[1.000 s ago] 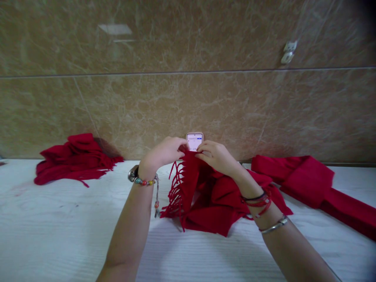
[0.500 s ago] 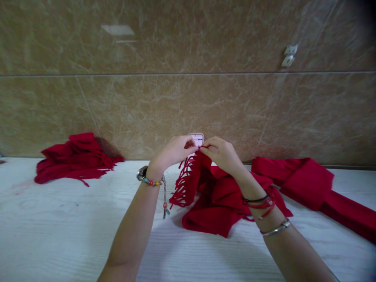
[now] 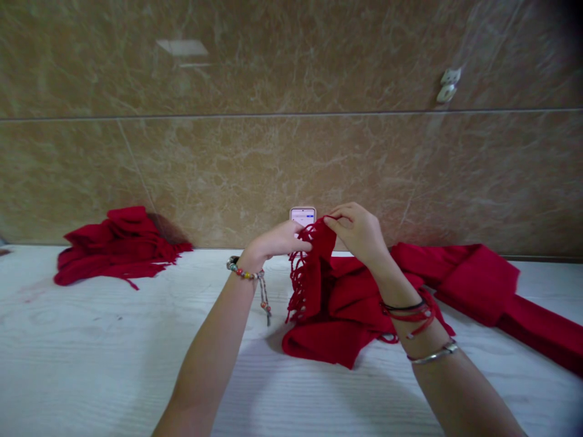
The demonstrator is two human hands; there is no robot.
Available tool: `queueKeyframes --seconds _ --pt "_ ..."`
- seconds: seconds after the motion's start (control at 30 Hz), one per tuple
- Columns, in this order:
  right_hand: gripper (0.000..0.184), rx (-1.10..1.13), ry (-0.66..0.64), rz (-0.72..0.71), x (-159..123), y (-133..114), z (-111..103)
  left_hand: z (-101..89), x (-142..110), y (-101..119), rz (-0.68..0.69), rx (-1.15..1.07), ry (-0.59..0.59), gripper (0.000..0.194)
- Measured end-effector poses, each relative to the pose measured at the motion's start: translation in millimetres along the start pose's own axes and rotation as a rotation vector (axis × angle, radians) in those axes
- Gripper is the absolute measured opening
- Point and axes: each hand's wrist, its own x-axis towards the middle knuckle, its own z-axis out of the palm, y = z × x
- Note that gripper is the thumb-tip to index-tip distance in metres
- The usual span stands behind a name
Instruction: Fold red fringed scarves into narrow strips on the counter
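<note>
A red fringed scarf (image 3: 350, 297) lies bunched on the white surface, with one end raised between my hands. My right hand (image 3: 357, 233) is closed in a pinch on the top corner of that raised end. My left hand (image 3: 277, 240) is at the fringe (image 3: 300, 279) on the left edge, its thumb in front of the strands and its fingertips partly hidden among them. Twisted strands hang down below it. Just behind the hands, a phone (image 3: 303, 213) with a lit screen stands against the wall.
Another red fringed scarf (image 3: 118, 246) lies crumpled at the left by the wall. A folded red cloth (image 3: 478, 282) stretches to the right edge. The white wood-grain surface (image 3: 113, 358) meets a brown marbled tile wall (image 3: 255, 170). A small white cat-shaped fixture (image 3: 449, 85) is on the wall.
My right hand has moved slightly up and right with the scarf's corner. My left hand has left the corner and lowered to the fringe. The hands are farther apart, and more of the phone shows.
</note>
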Motion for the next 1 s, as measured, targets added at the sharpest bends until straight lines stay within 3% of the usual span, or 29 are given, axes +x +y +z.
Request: queueKeyframes --seconds 0.1,0.2,0.27,0.33,0.43,0.53,0.73,0.9,1.0 --pt "0.011 -0.037 -0.027 0.022 2.2 4.7 -4.7 -8.5 -5.2 -1.7 -0.028 0.046 0.003 0.014" --pt "0.007 -0.047 -0.139 0.025 1.1 7.3 -6.9 -13.8 -8.7 0.3 0.019 0.143 0.143 0.016" --pt "0.015 -0.013 -0.232 -0.029 -1.1 6.9 -6.7 -14.3 -9.5 4.2 0.084 0.210 0.235 0.014" --pt "0.026 0.037 -0.295 -0.111 -3.3 4.9 -5.4 -12.9 -9.4 8.7 0.136 0.249 0.229 0.012" --pt "0.017 0.075 -0.327 -0.160 -4.9 1.1 -3.0 -10.3 -8.8 12.7 0.148 0.278 0.195 0.008" --pt "0.006 0.056 -0.277 -0.111 -3.5 -0.8 -1.8 -8.4 -8.3 12.0 0.092 0.286 0.200 0.007" --pt "0.009 -0.009 -0.077 -0.002 2.0 1.4 -5.1 5.5 1.0 5.0 0.072 0.058 0.058 0.023" --pt "0.008 -0.026 0.062 0.060 4.5 6.8 -10.4 11.5 7.6 1.2 -0.001 0.115 0.129 0.014" --pt "0.009 -0.027 0.098 0.096 5.4 8.7 -12.6 7.3 -0.4 7.5 -0.035 0.203 0.280 0.026"
